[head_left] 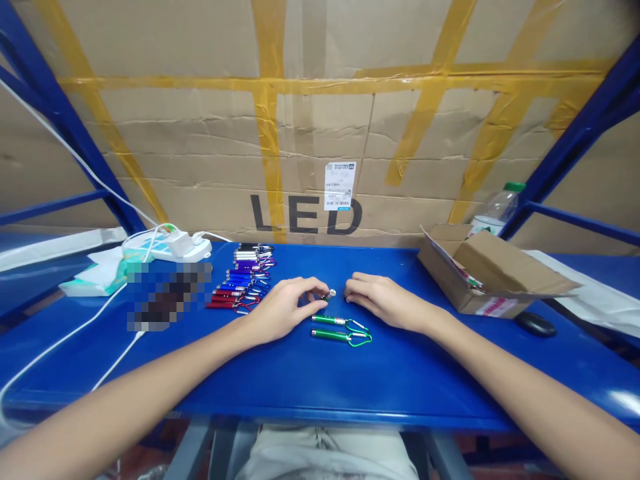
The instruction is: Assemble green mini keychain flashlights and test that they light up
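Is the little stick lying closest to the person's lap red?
No, the closest stick is green and lies beside another green stick.

Two green penlights (330, 335) lying flat, one bottle (506, 201), one power strip (201, 250).

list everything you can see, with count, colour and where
green pen-shaped keyrings: two, green, table front
small item: one, silver tip, left fingertips
pen-shaped row: several, black to red, left
pixelated thing: one, dark, left
power strip: one, white, back left
cables: several, white, left
tissue-like pack: one, white-green, left
open box: one, brown, right
mouse-like object: one, black, right
bottle: one, clear, green cap, behind box
carton wall: brown, yellow-taped, "LED", back
label: one, white, on carton
table: one, blue, below
frame: blue bars, both sides
trousers: pale, bottom
left hand: one, bare, centre-left
right hand: one, bare, centre-right
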Tool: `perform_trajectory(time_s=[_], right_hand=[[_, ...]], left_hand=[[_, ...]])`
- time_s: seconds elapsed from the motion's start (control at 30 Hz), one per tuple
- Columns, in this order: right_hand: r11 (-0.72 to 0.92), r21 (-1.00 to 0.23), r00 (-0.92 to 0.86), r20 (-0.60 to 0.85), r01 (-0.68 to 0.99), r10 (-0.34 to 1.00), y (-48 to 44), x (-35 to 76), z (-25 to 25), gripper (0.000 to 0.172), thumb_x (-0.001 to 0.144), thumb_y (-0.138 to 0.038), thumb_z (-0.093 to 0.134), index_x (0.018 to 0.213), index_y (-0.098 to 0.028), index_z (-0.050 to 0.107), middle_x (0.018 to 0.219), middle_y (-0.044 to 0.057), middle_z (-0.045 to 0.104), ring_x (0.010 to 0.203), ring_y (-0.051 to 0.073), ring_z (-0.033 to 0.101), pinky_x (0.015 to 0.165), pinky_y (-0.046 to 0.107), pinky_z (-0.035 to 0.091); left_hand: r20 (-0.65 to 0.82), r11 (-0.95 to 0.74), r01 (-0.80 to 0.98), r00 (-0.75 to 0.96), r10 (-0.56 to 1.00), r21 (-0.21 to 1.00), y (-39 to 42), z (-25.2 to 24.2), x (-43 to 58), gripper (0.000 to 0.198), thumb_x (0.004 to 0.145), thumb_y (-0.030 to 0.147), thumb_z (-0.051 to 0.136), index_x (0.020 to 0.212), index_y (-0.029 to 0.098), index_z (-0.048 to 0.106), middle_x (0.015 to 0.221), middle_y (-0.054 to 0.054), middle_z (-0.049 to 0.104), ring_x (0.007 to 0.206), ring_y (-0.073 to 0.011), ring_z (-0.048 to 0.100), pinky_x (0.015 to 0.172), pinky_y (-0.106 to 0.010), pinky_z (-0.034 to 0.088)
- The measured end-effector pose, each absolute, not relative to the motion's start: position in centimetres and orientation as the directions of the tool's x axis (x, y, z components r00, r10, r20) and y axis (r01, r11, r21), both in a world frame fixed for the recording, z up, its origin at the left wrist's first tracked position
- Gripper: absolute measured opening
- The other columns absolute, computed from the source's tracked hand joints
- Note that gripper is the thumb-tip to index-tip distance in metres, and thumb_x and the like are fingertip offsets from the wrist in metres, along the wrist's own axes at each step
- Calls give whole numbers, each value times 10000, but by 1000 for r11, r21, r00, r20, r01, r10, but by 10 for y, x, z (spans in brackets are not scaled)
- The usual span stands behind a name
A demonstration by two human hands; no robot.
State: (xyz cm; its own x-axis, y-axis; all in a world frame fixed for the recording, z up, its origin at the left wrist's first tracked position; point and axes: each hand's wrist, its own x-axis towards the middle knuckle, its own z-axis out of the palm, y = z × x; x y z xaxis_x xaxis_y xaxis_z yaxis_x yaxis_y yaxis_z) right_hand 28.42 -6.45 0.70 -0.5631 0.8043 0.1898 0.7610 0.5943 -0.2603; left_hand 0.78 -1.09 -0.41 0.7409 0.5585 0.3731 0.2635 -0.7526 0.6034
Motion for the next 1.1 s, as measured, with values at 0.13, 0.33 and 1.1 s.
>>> perform_trajectory(time_s=[0.13, 0.33, 1.1], right_hand=[[599, -273, -561, 211, 752, 800, -65, 285, 7, 191, 1151, -290, 490, 1088, -215, 654, 1055, 80, 666, 946, 241, 662, 856, 355, 516], [653, -273, -611, 230, 707, 758, -65, 286, 5, 174, 1141, -262, 507, 1067, -215, 658, 1025, 64, 661, 900, 219, 654, 818, 332, 515], [743, -354, -502, 566, 568, 654, -84, 260, 12, 97, 1119, -266, 598, 1146, -236, 686, 1059, 55, 774, 950, 205, 741, 849, 314, 570]], left_hand=[[372, -750, 270, 737, 564, 604, -11, -3, 8, 185, 1041, 308, 699, 1206, 237, 742, 1161, -6, 803, 973, -182, 738, 898, -301, 545], [369, -745, 271, 735, 570, 610, -9, -5, 8, 196, 1044, 319, 700, 1220, 242, 741, 1173, -10, 801, 983, -186, 738, 891, -300, 544], [319, -711, 273, 750, 579, 649, -15, -2, 11, 172, 1008, 323, 732, 1146, 224, 755, 1071, -7, 799, 893, -169, 728, 832, -269, 542]])
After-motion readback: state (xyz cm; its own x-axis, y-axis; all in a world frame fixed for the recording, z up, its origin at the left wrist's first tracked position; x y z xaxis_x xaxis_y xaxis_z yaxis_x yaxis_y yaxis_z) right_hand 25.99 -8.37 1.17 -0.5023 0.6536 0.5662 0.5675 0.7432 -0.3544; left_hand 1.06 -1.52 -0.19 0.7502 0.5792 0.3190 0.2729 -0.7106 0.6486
